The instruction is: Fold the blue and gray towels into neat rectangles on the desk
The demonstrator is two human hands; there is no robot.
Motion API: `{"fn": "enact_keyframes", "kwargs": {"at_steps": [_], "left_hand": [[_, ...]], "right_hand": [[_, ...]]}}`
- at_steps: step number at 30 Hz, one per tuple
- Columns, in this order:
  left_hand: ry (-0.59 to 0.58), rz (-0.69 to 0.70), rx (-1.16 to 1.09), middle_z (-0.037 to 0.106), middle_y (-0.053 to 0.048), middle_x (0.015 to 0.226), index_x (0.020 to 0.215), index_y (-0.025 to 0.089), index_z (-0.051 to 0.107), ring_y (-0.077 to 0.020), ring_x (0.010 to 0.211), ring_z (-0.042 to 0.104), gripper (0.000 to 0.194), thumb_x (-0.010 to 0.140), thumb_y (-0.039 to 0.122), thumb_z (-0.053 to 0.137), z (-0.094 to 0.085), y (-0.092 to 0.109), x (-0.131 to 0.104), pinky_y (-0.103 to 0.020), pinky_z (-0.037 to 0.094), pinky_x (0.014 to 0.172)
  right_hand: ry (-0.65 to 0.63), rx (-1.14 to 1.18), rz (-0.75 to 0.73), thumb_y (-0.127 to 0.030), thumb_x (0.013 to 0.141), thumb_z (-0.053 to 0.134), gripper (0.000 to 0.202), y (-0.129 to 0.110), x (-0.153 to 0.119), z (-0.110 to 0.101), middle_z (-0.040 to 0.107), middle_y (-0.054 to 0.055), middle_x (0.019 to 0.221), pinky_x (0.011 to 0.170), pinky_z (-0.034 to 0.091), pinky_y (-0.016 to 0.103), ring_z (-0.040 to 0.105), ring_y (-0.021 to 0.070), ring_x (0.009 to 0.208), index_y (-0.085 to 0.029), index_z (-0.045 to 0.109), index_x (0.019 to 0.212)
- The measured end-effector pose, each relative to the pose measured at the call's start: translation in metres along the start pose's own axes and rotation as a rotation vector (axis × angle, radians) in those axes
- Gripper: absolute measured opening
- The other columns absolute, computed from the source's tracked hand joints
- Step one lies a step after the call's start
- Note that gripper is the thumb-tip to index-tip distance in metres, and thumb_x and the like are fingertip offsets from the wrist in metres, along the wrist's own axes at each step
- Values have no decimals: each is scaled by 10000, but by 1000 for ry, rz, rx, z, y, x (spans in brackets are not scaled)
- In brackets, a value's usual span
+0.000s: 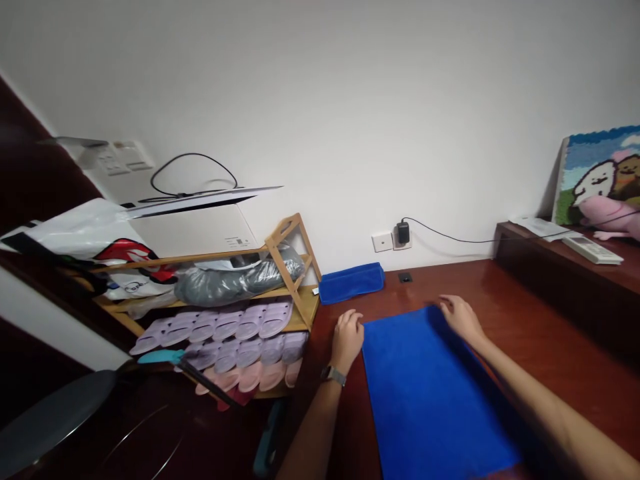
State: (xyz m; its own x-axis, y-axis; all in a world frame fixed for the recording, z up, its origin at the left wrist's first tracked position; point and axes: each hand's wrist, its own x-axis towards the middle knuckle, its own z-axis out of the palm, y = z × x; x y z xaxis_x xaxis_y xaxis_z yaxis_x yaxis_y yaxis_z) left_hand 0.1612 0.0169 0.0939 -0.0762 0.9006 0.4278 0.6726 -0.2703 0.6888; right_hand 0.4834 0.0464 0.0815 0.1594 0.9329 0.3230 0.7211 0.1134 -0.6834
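Note:
A blue towel lies spread on the reddish-brown wooden desk. My left hand, with a watch at the wrist, is just outside the towel's far left corner. Its fingers are loosely bent and apart, with nothing seen in them. Over by the far right corner is my right hand, fingers bent and parted, casting a shadow on the cloth. Whether its fingertips touch the towel I cannot tell. Behind my left hand, a folded blue cloth rests against the wall.
Left of the desk stands a wooden rack with purple slippers, pink slippers and a white box. A black adapter is plugged into the wall. On the raised ledge at right are a remote control and a pink plush toy.

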Motion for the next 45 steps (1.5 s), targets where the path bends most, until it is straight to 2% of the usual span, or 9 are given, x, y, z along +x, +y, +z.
{"fn": "enact_keyframes", "kwargs": {"at_steps": [5,9,13,18,23,28,32,39,45], "left_hand": [[-289,357,252,589,-132,1514,1284,195,703,-289,1449,489,360,994,185,491,51,3,-20,-488,362,1231],[-453,359,373,442,-99,1646,1508,265,550,-313,1543,358,472,1052,370,489,69,-5,-30,-549,284,1264],[-529,130,544,352,-56,1694,1605,322,413,-304,1579,274,580,1073,551,383,58,-17,-39,-545,238,1279],[-377,-30,785,457,-139,1630,1580,240,475,-356,1500,419,600,1065,537,398,21,-4,-89,-516,364,1199],[-217,-8,865,751,-187,1185,1306,160,733,-351,1085,685,443,1037,392,469,-5,20,-139,-503,523,941],[-218,248,664,612,-116,1497,1402,210,659,-305,1411,518,445,1061,400,445,18,15,-109,-487,390,1193],[-357,234,602,426,-72,1657,1559,311,497,-320,1537,367,580,1053,584,417,43,-7,-87,-541,322,1249],[-295,115,624,352,-61,1694,1608,342,408,-358,1577,263,650,1036,648,391,56,-10,-114,-578,249,1276],[-297,124,654,358,-63,1690,1603,339,419,-358,1568,288,635,1036,626,417,55,-4,-115,-574,269,1269]], "right_hand": [[-101,-241,-133,-406,1000,465,514,5,-92,41,552,177,1541,1217,352,562,470,370,1454,-189,622,1439],[-239,-401,-50,-560,1021,404,665,14,-135,60,411,133,1655,1270,229,599,292,368,1562,-215,467,1586],[-385,-457,-162,-657,1032,286,759,21,-114,56,280,94,1710,1296,162,552,192,305,1596,-214,348,1645],[-644,-359,-467,-642,1034,319,696,3,-58,42,269,35,1715,1301,134,530,174,271,1601,-305,330,1643],[-453,-375,-398,-514,1068,282,620,2,-78,45,242,24,1724,1306,146,507,173,248,1603,-289,346,1641],[-365,-500,-128,-613,1048,246,747,43,-112,38,247,86,1721,1306,167,488,180,255,1600,-181,307,1655],[-416,-518,-133,-664,1032,239,774,59,-106,25,222,62,1730,1311,142,483,179,234,1601,-222,266,1667],[-496,-504,-140,-653,1034,245,756,53,-91,10,230,50,1730,1311,109,503,182,234,1602,-243,261,1669],[-421,-501,-40,-539,1060,188,732,43,-67,24,233,77,1730,1311,125,417,166,208,1604,-133,262,1664]]}}
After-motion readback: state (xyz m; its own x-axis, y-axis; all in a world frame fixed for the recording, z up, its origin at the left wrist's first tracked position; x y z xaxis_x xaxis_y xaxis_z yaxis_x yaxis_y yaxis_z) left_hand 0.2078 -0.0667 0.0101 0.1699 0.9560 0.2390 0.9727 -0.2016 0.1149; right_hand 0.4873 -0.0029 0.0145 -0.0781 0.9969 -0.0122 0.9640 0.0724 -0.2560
